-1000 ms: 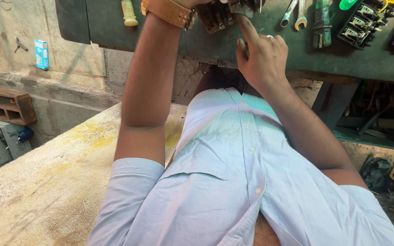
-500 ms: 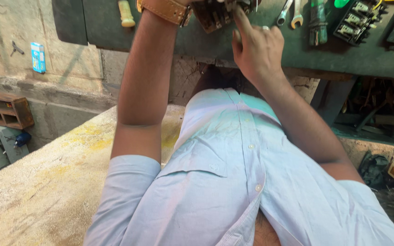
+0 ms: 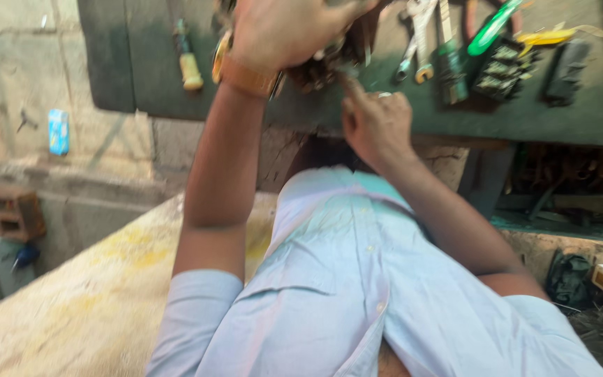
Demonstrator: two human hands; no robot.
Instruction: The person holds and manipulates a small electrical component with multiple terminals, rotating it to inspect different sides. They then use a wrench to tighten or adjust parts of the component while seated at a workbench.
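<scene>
Two hands: left hand (image 3: 284,31), right hand (image 3: 375,122); one wristwatch (image 3: 242,73) (left wrist); one yellow-handled screwdriver (image 3: 188,59).
</scene>
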